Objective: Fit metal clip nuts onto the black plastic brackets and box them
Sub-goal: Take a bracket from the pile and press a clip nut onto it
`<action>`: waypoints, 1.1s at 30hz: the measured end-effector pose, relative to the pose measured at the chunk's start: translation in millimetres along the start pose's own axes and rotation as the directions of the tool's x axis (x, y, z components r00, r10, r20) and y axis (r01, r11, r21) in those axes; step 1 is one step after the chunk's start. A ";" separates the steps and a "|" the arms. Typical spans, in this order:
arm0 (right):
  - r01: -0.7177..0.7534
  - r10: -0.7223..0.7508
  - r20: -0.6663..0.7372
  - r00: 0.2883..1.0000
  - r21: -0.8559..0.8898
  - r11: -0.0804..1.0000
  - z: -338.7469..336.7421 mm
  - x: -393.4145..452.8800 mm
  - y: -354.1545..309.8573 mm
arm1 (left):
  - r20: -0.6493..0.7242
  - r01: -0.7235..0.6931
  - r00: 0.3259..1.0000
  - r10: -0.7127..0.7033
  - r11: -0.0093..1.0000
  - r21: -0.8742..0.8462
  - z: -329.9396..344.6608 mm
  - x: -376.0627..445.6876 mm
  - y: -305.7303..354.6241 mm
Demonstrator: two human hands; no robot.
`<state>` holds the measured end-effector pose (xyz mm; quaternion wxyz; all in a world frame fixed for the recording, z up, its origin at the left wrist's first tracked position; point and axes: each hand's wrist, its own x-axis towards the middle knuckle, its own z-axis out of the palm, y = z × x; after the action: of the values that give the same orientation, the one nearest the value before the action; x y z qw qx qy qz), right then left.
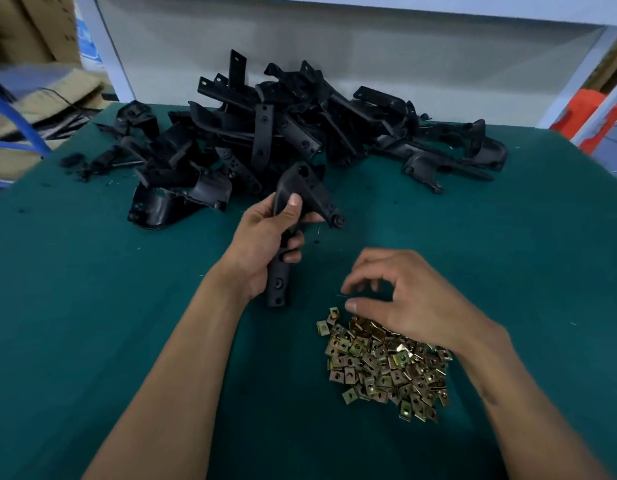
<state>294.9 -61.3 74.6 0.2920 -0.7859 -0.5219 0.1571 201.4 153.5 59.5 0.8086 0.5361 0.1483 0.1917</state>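
Your left hand [262, 244] has its grip wrapped tight around one black bracket [293, 216] just in front of the big bracket pile [283, 129] on the green desk [92, 289], while your right hand [404, 299] hovers, fingers loosely curled and empty-looking, over the clip nuts [386, 368] heaped near you.

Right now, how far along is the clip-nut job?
Done: nothing visibly finished; no box in view. In hand: left hand grips one black bracket; right hand hovers over the clip nuts, fingers curled. Left: the bracket pile.
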 end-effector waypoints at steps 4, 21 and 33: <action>-0.019 0.030 0.071 0.997 -0.147 0.989 11.6 1.0 -7.0 | 0.081 0.120 0.989 -0.125 0.991 0.063 1.0 -2.0 -3.3; 0.076 -0.008 -0.155 0.988 0.434 0.898 7.6 1.1 -8.4 | 0.199 0.107 0.977 -0.082 0.987 -0.118 13.8 0.0 -20.0; 0.282 0.286 -0.545 0.788 0.734 0.618 2.4 9.5 -3.6 | 0.368 0.085 0.929 -0.024 0.985 -0.152 23.6 -8.3 -20.4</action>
<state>294.7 -50.9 75.5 0.7580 -0.5831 -0.2731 0.1046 207.6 123.3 49.9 0.8688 0.4890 -0.0062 0.0777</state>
